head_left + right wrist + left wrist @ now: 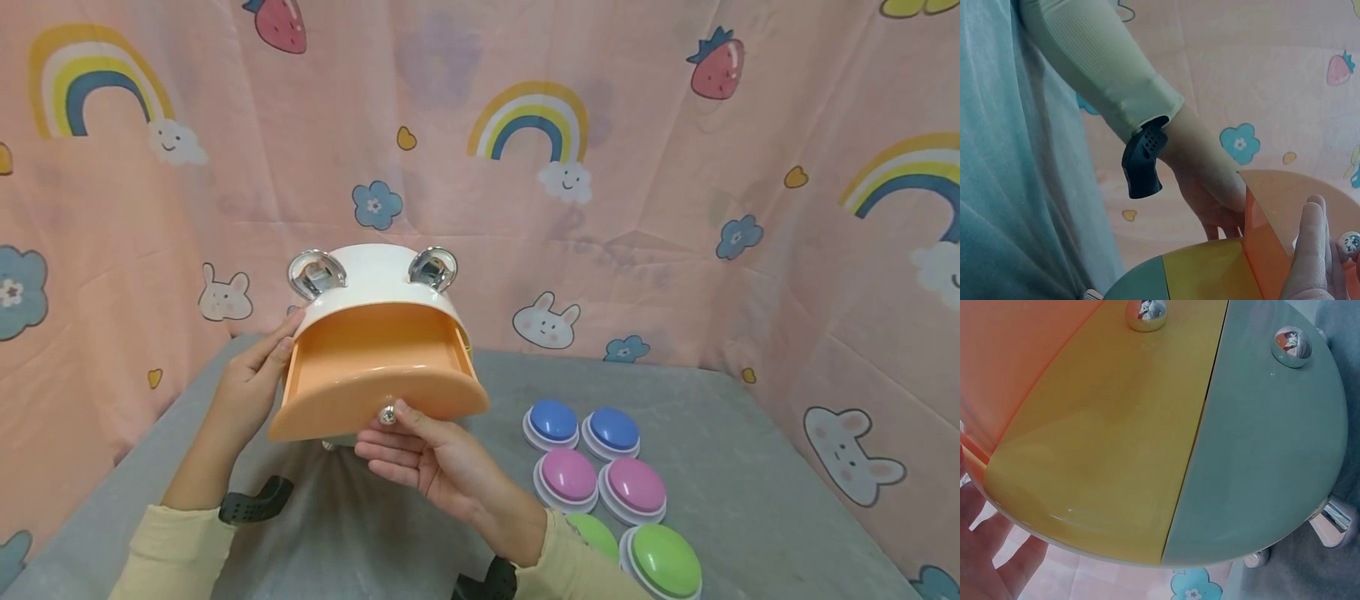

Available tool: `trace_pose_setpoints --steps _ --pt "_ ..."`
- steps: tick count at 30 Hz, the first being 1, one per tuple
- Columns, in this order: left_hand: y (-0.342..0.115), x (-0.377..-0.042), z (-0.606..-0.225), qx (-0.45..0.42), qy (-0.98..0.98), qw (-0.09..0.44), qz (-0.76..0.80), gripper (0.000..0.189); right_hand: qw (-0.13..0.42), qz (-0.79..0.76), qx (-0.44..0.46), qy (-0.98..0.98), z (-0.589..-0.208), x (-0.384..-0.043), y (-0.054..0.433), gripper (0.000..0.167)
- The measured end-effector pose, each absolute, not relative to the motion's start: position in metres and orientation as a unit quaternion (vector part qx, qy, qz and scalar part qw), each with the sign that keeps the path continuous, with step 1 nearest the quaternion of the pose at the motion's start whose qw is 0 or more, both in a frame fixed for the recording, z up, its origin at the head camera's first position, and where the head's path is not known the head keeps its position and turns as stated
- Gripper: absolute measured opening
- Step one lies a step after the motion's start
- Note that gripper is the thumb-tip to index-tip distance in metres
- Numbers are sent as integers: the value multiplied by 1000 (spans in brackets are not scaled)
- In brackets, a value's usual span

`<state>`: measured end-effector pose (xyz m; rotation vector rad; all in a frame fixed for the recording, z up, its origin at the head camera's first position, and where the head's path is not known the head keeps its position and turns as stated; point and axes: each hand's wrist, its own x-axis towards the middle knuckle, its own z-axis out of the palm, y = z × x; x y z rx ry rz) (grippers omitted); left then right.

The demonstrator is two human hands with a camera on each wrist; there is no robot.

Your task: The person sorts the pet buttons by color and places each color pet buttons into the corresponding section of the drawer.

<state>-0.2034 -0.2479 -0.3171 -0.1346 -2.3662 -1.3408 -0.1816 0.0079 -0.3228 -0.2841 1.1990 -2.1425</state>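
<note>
Two hands, apart from each other, work on the cabinet, located left of centre at the desk. The right hand pinches the knob of the orange drawer, palm up; the left hand rests against the cabinet's left side, fingers nearly straight. The orange drawer is drawn well out below the white top; the yellow drawer and green drawer beneath it are closed. Tipping is judged the main hazard: with the uppermost drawer extended, downward load on the knob may rotate the cabinet forward on its feet. Full contact of all feet with the desk cannot be confirmed. Over-travel is the second hazard: no stop can be seen, and further pulling could free the orange drawer and let its front drop. The knob is small, round and polished; an off-axis pull may make the thumb slip, or skew the drawer and bind it in its slot. On closing, the left fingers, close to the drawer's side edge, could be nipped. A sideways swing of the right forearm could displace the six buttons on the desk just beside it.
</note>
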Motion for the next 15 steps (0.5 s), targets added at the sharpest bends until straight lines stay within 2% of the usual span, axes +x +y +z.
trace_pose_setpoints --steps 7,15 --pt "-248 -204 -318 -48 -850 209 -480 49 331 -814 -120 462 -323 -181 8 45" --pt "-248 -204 -318 -54 -848 210 -484 49 328 -815 -119 462 -324 -181 8 43"
